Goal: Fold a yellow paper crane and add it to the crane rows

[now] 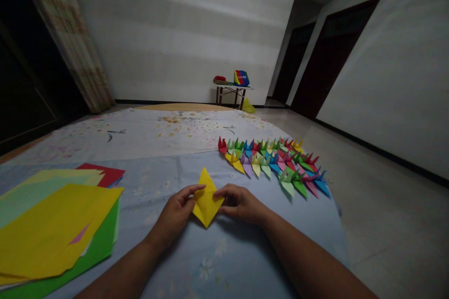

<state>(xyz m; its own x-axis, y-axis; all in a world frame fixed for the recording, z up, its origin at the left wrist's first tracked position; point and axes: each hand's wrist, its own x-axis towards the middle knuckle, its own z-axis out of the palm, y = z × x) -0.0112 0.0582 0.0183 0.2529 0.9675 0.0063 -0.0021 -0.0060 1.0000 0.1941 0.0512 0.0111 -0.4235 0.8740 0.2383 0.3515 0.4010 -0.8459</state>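
Note:
A folded yellow origami paper (207, 203), kite-shaped with one point facing away from me, is held between both hands just over the table. My left hand (178, 208) pinches its left corner between thumb and index finger. On the opposite corner, my right hand (242, 203) grips the paper the same way, its other fingers curled underneath. To the right stand rows of folded paper cranes (270, 161) in many colours. At the left lies a loose stack of coloured paper sheets (52, 224), a yellow one on top and green below.
A pale blue floral tablecloth (206, 266) covers the near part of the round table, with a white floral cloth (147, 133) beyond. Against the far wall, a small table (229, 88) carries a colourful bag (241, 78). Tiled floor (379, 205) lies past the table's right edge.

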